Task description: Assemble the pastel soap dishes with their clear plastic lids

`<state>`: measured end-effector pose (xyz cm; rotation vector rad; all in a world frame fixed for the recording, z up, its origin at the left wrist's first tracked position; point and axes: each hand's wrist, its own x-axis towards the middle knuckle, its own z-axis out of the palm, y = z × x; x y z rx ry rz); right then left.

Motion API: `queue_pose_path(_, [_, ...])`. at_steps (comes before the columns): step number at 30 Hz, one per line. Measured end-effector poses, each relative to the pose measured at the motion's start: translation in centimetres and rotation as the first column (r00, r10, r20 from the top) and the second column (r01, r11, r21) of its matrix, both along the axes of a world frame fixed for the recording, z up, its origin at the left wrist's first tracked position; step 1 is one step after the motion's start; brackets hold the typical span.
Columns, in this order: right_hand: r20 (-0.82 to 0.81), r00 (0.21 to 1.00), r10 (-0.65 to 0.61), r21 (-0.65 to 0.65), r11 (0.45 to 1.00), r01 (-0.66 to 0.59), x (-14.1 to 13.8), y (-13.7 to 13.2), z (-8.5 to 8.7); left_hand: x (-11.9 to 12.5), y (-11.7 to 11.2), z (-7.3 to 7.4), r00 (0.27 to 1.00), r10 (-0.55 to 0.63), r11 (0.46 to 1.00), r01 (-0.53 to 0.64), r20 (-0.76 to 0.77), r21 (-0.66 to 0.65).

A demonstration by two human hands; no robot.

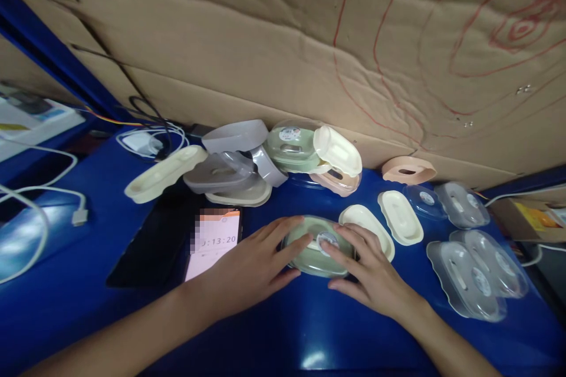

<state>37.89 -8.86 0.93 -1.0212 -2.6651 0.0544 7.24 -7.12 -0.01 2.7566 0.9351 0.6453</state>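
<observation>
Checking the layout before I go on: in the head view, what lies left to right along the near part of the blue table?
Phone showing a timer → left hand → green lidded container under both hands → right hand → clear lids.

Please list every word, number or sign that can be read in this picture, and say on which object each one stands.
":13:20" on the phone screen; the digit before it is cut off and the part left of it is pixelated.
Round stickers on the green soap box under both hands, on the green box at the back, and on the clear lids: print too small to read.
Red curved lines on the cardboard: a drawing, no letters.
</observation>
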Motion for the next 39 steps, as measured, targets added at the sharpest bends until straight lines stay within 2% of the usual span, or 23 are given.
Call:
queue_pose_path(7, [0.026, 0.999, 0.047, 0.04, 0.998, -0.048, -0.3, 0.1, -0.4, -0.1, 0.1, 0.1, 1.0, 0.001, 0.999, -0.001, -0.005, 0.046])
queue_pose_path(16, [0.064, 0.992, 0.11, 0.1, 0.988, -0.116, -0.4, -0.1, -0.5, -0.4, -0.1, -0.2, 0.999, 0.029, 1.0, -0.03, -0.02, -0.01])
queue_pose_path(22, [0.02, 0.993, 0.113, 0.031, 0.993, -0.113, -0.8, 0.2, 0.1, -0.2, 0.0, -0.6, 1.0, 0.017, 1.0, -0.017, 0.002, -0.003])
queue_pose_path(25, [-0.007, 0.992, 0.126, 0.012, 0.992, -0.126, 0.1, 0.6, 0.9, -0.1, 0.2, -0.4, 1.0, -0.014, 1.0, 0.014, -0.023, -0.007])
queue_pose_path(27, [-0.069, 0.995, 0.067, 0.025, 0.998, -0.066, 1.4, 1.0, 1.6, -0.3, 0.2, 0.0, 0.999, -0.024, 1.0, 0.024, -0.049, -0.012])
queue_pose_path(29, [-0.111, 0.991, -0.077, 0.021, 0.997, 0.08, 3.0, 1.4, 2.2, -0.4, 0.2, 0.7, 0.996, -0.042, 0.999, 0.04, -0.072, -0.031])
queue_pose_path(32, [-0.031, 0.965, -0.261, -0.028, 0.965, 0.261, 4.6, 1.8, 2.4, -0.5, -0.2, 1.5, 0.989, -0.115, 0.991, 0.107, -0.098, -0.079])
queue_pose_path(34, [0.036, 0.962, -0.271, -0.054, 0.96, 0.273, 4.6, 1.9, 2.3, -0.4, -0.6, 1.8, 0.981, -0.168, 0.982, 0.157, -0.101, -0.106])
queue_pose_path(37, [0.051, 0.984, -0.171, -0.1, 0.98, 0.175, 3.8, 1.7, 2.1, -0.2, -1.2, 1.9, 0.97, -0.222, 0.969, 0.208, -0.101, -0.13])
queue_pose_path(39, [0.037, 0.988, -0.149, -0.104, 0.983, 0.152, 3.7, 1.7, 2.1, -0.1, -1.3, 1.8, 0.969, -0.223, 0.97, 0.21, -0.106, -0.126])
